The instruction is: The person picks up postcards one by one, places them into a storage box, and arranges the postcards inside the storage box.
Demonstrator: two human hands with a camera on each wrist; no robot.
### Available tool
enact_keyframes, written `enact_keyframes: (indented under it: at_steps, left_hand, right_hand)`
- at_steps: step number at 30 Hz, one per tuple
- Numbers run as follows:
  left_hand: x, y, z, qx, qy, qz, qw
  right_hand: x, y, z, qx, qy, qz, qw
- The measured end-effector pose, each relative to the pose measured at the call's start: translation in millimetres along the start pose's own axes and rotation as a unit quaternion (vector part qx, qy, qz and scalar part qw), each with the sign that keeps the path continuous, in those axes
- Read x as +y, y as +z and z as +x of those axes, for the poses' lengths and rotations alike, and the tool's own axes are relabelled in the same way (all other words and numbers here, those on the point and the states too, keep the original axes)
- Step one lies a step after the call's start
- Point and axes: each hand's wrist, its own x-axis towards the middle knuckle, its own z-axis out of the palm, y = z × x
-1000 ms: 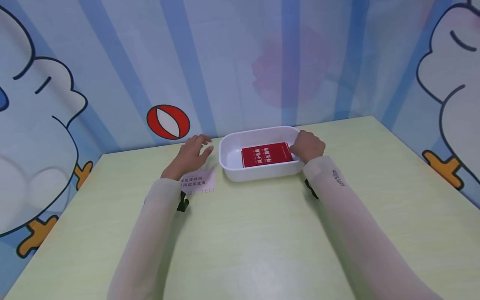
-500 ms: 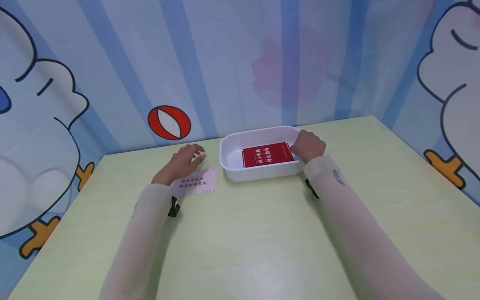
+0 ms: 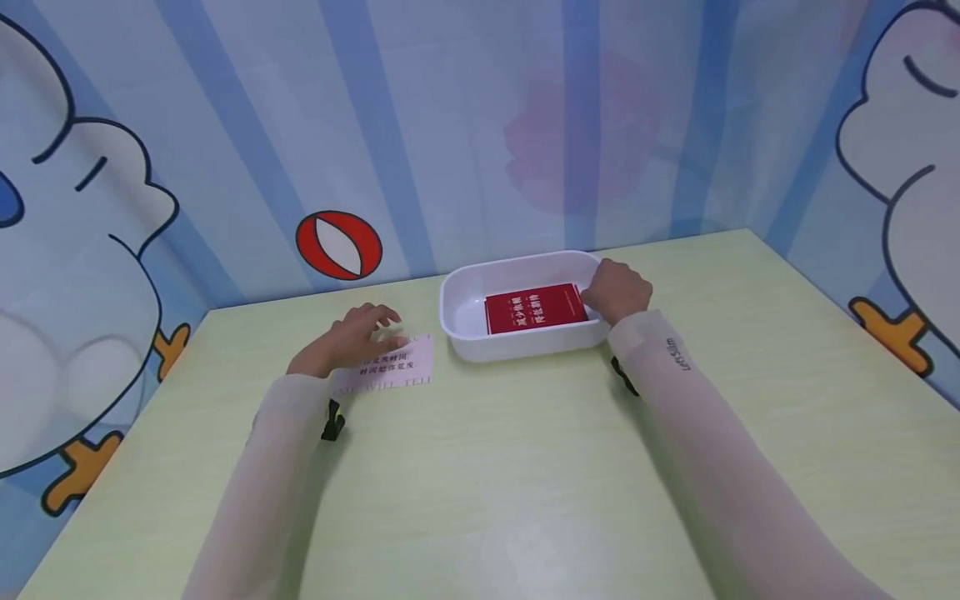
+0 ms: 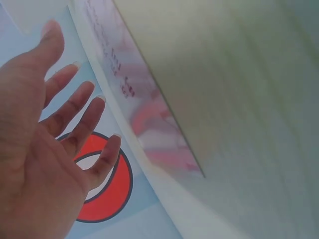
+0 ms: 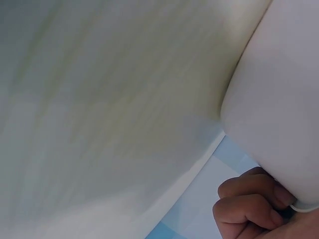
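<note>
My left hand (image 3: 348, 339) hovers over a pink card (image 3: 397, 367) printed with dark lettering, lying flat on the table; its fingers are spread and relaxed, holding nothing. In the left wrist view the open palm (image 4: 45, 164) faces the camera, with the card (image 4: 139, 94) beyond the fingertips. My right hand (image 3: 618, 292) grips the right end of a white plastic tub (image 3: 517, 346), fingers curled over its rim, as the right wrist view shows beside the tub wall (image 5: 284, 99). Inside the tub lies a red card (image 3: 536, 308) with white characters, perhaps several stacked.
The pale yellow-green table (image 3: 487, 467) meets a blue striped backdrop (image 3: 465, 133) just behind the tub. Printed cartoon figures and a red-and-white ball (image 3: 339, 245) decorate this backdrop. The table's back right corner lies beyond the right hand.
My left hand has moved left and toward me, from beside the tub to above the pink card. The right hand keeps its grip on the tub, which has stayed in place.
</note>
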Motion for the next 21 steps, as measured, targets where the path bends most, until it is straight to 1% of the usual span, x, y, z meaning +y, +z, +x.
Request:
enact_keyframes:
  at_steps: [4,6,12,15,21]
  left_hand:
    - [-1.4,1.7,-2.4,-0.006,-0.002,0.013,0.9999]
    - [-1.2,2.6,-2.4,-0.012,0.002,0.018,0.9998]
    - [0.1,5.5,-0.3,-0.02,-0.006,0.028,0.9994]
    - [0.3,6.0,0.1,-0.024,-0.009,0.031,0.9992]
    - [2.3,6.3,3.2,-0.028,-0.002,0.029,0.9992]
  right_hand:
    - [-1.0,1.1,-2.2,-0.002,-0.003,-0.001,1.0]
    - [-1.5,1.1,-3.2,0.0,-0.003,-0.001,1.0]
    - [-1.1,1.6,-4.2,0.006,-0.002,0.0,1.0]
    - [-0.7,1.9,-3.5,0.004,-0.003,-0.001,1.0]
    - [0.9,0.6,-1.2,0.004,0.0,-0.006,1.0]
